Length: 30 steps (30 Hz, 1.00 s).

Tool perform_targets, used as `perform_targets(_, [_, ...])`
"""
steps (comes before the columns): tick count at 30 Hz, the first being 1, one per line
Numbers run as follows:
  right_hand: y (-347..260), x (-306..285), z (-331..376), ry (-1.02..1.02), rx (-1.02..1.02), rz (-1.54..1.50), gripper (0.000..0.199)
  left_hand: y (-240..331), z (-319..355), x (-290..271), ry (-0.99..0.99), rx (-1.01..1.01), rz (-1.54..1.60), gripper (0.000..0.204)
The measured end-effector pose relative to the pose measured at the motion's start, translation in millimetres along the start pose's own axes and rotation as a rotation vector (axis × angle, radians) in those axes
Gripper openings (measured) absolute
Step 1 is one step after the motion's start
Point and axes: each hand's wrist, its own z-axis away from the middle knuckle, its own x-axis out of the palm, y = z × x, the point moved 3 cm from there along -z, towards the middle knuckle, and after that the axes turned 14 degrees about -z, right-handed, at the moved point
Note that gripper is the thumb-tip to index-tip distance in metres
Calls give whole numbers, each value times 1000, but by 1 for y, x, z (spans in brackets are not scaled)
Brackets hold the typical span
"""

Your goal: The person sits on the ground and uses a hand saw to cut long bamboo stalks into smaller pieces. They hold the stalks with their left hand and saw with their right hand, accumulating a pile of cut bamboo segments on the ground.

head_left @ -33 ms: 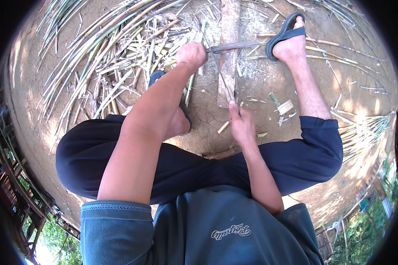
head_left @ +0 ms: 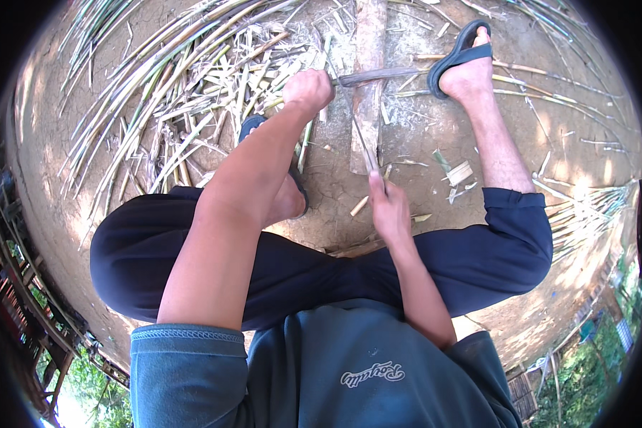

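Note:
My left hand (head_left: 308, 89) is stretched forward and closed around the handle of a long knife (head_left: 378, 75). The blade lies across a wooden block (head_left: 369, 43), and its tip reaches my right foot in a dark sandal (head_left: 464, 60). My right hand (head_left: 386, 207), close to my knees, pinches the near end of a thin bamboo strip (head_left: 364, 146). The strip runs up to the blade's edge.
A large pile of split bamboo strips and shavings (head_left: 185, 100) covers the dirt ground on the left. My left foot (head_left: 274, 189) rests beside it. Short offcuts (head_left: 458, 172) lie by my right leg, and a bundle of strips (head_left: 585, 210) lies at the right.

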Motion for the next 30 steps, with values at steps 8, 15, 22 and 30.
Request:
perform_targets(8, [42,-19,27,39,109,-45,61,2,5,-5,8,-53,44,43])
perform_targets(15, [0,18,-33,39,31,-7,65,2,-7,1,-22,-51,81,47])
perform_targets(22, [28,-30,50,33,148,-95,55,1,-3,-3,-14,-81,95,47])
perform_targets(30, [-36,27,-61,46,68,100,61,6,-6,-6,-62,-138,152,35])
